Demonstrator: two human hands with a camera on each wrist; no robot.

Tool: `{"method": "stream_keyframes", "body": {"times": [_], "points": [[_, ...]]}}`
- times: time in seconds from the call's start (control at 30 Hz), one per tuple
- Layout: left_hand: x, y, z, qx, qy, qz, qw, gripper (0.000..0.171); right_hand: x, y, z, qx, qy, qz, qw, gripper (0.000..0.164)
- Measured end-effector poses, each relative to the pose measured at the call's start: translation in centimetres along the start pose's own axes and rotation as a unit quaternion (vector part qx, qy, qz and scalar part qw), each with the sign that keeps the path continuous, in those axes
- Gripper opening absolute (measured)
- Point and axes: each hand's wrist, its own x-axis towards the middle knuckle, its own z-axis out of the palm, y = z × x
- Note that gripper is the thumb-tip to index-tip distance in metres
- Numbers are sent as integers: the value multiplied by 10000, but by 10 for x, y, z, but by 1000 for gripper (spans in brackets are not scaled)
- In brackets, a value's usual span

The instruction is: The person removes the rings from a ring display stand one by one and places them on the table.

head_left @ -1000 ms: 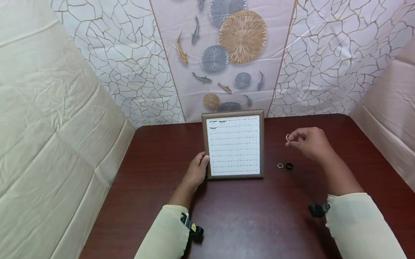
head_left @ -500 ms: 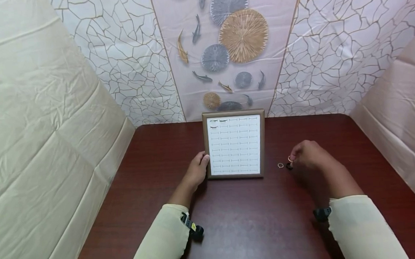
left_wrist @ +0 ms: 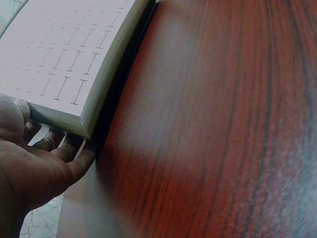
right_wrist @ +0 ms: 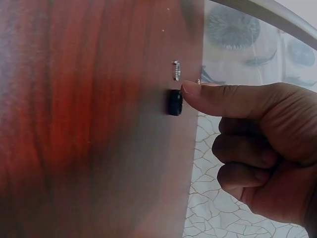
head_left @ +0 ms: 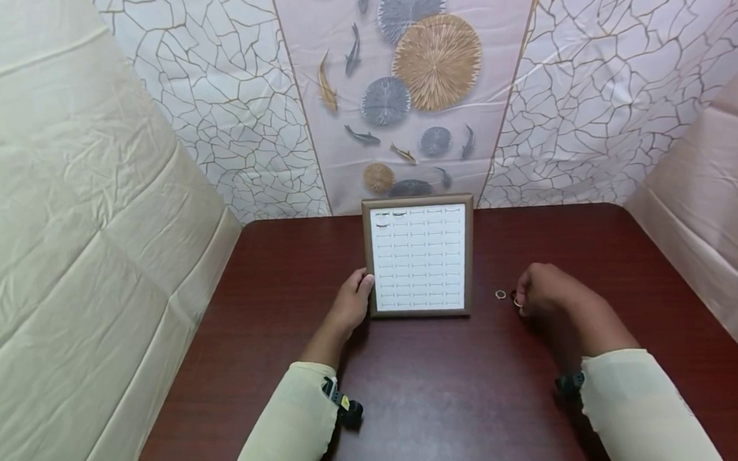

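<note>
A ring display frame with a white panel of slots leans upright at the table's back. Three slots at its top left bear rings. My left hand grips the frame's lower left edge, thumb in front and fingers behind. To the right, my right hand pinches a gold ring just above the table, mostly hidden by the thumb in the right wrist view. Right beside the fingertips lies a black ring, partly covered in the head view. Farther left lies a thin silvery ring with small stones.
The dark red wooden table has rounded corners. A patterned curtain hangs behind it, and pale cloth walls close in both sides. Wrist cameras are strapped to both arms.
My right hand has come down toward the table with the gold ring, from above to beside the black ring. The left hand and the frame have stayed in place.
</note>
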Motion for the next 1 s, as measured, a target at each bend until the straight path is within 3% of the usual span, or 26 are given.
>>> {"method": "stream_keyframes", "body": {"times": [0.63, 1.0], "points": [[-1, 0, 0, -23, 47, 50, 10000, 54, 5, 9, 14, -110, 114, -58, 9999, 19], [-1, -1, -1, -48, 3, 120, 9999, 52, 2, 4, 6, -75, 251, -97, 9996, 16]]}}
